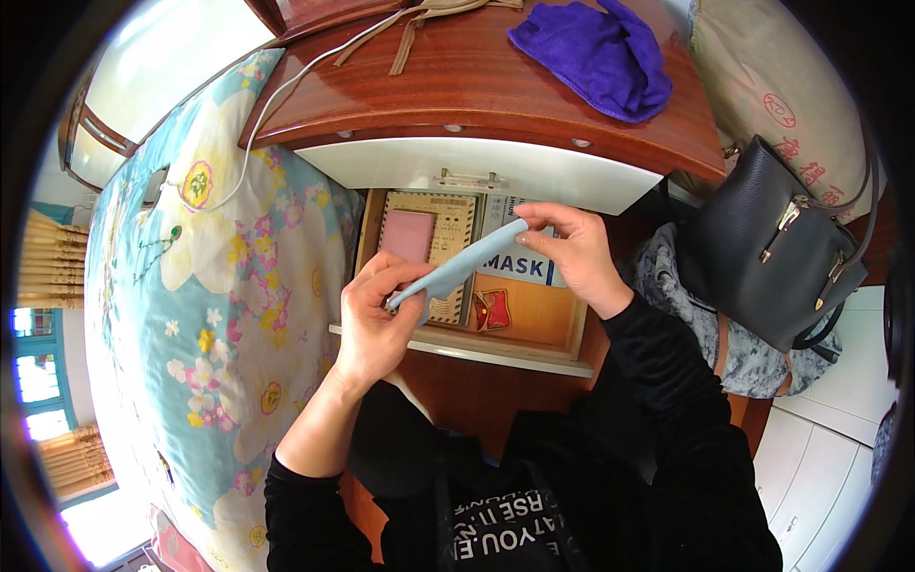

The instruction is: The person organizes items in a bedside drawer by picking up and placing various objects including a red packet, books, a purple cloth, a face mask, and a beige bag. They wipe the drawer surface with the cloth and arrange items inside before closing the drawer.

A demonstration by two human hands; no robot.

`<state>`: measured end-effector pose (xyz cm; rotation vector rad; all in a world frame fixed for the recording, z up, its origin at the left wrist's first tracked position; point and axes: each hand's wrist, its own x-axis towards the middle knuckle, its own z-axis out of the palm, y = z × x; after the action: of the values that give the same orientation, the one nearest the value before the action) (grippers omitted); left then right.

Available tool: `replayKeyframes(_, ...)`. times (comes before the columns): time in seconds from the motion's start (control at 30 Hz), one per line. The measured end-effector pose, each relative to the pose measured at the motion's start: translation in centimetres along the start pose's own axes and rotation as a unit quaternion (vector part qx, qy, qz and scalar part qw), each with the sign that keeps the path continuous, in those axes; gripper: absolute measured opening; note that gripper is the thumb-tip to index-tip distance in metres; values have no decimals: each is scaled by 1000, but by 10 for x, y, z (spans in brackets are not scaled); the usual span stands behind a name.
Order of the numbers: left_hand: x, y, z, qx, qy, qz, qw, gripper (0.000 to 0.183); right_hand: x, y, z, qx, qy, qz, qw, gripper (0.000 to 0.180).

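Observation:
A thin light-blue cloth point(465, 261) is stretched between my two hands above an open drawer. My left hand point(382, 307) pinches its lower left end, and my right hand point(572, 250) pinches its upper right end between thumb and fingers. Below, the wooden drawer point(493, 343) holds an envelope-like item with a striped border point(461, 214), with a pink booklet point(407, 236) on top. Beside them lie a white and grey mask packet point(511, 266) bearing print and a small red and gold pouch point(497, 311). The cloth and my hands hide part of the contents.
A purple cloth point(600, 61) and tan straps point(400, 50) lie on the reddish wooden cabinet top point(443, 79). To the left is a bed with a floral cover point(243, 322), crossed by a white cable point(264, 114). A black handbag point(765, 236) stands at the right.

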<state>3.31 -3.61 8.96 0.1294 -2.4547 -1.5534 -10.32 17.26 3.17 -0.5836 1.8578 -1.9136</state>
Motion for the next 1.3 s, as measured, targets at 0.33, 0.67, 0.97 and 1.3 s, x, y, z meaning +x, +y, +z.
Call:
replayKeyframes(0.33, 11, -34, 0, -491, -43, -347, 798, 33, 2, 20, 1, 233, -84, 119, 962, 20)
replayKeyframes(0.67, 5, -54, 25, -427, 46, -405, 807, 34, 4, 22, 14, 157, 8, 181, 971, 25)
replayKeyframes(0.97, -1, -41, 66, -474, 55, -381, 792, 32, -21, 11, 48, -271, 78, -202, 938, 27)
replayKeyframes(1.3, -3, -33, 70, -489, 86, -345, 797, 26, -25, 6, 43, -258, -9, -285, 923, 30)
